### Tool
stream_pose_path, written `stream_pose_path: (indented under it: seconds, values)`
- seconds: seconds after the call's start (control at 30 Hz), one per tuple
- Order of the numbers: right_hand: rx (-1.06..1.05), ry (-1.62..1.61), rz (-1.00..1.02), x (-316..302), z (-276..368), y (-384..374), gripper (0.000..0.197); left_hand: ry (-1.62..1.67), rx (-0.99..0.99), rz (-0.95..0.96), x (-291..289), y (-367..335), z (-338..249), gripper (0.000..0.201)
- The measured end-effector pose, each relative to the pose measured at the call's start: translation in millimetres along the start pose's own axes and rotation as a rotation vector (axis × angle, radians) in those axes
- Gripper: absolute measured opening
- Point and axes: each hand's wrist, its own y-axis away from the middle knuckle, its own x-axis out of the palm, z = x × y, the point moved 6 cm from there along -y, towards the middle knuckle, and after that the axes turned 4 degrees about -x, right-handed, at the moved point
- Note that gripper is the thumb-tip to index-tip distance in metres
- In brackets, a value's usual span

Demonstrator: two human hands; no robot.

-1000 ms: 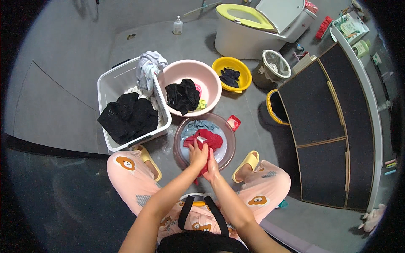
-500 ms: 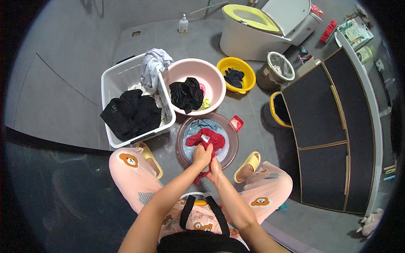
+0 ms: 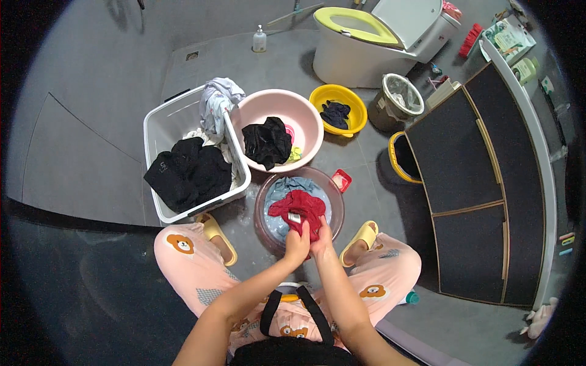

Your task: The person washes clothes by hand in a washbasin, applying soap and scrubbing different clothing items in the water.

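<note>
1. Head view, hands: both hands meet over the near rim of a round, dark translucent plastic wash basin (image 3: 337, 210) on the grey tiled floor (image 3: 110, 146). The left hand (image 3: 296, 245) and the right hand (image 3: 321, 241) touch each other, and the fingers of each are closed on the near edge of a wet red cloth garment (image 3: 299, 210).
2. Head view, garment: the red garment lies bunched in the middle of the basin, on top of a pale blue cloth (image 3: 287, 190) that sits in the water, and its near end is lifted into the two hands.
3. Head view, person: the basin stands between the person's knees, which are in pink trousers printed with bears (image 3: 183, 256); a yellow slipper (image 3: 360, 235) sits just right of the basin and another (image 3: 213, 232) just left of it.
4. Head view, beyond the basin: a large pink plastic basin (image 3: 305, 122) holding a black garment (image 3: 267, 141) touches the far rim. Left of it stands a white rectangular laundry basket (image 3: 160, 125) with dark clothes (image 3: 189, 171) piled in it. A small yellow basin (image 3: 354, 104) with a dark cloth is farther back, near a white toilet with a yellow-green seat (image 3: 366, 36).
5. Head view, right side: a small red dish (image 3: 341, 180) lies just beside the wash basin, and a dark cabinet (image 3: 476, 183) runs along the right.
</note>
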Motion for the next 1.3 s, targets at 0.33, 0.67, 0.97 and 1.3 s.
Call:
stream_pose_path:
  seconds: [0.33,0.67,0.97,1.3]
  values:
    - [0.143,0.175,0.157,13.5,-0.7,-10.3,0.050,-0.234,0.491,0.299,14.1,13.5,-5.9,0.042]
    - [0.054,0.521,0.070,30.0,-31.7,45.5,0.073,-0.249,0.228,0.188,4.5,-35.7,22.7,0.051]
    - [-0.304,0.721,0.058,25.5,-33.6,38.4,0.051,0.506,-0.554,-0.218,-4.0,-60.1,104.9,0.057]
    - [0.008,0.177,0.113,5.3,6.1,-7.1,0.043,0.021,0.417,0.138,16.9,6.0,-6.6,0.025]
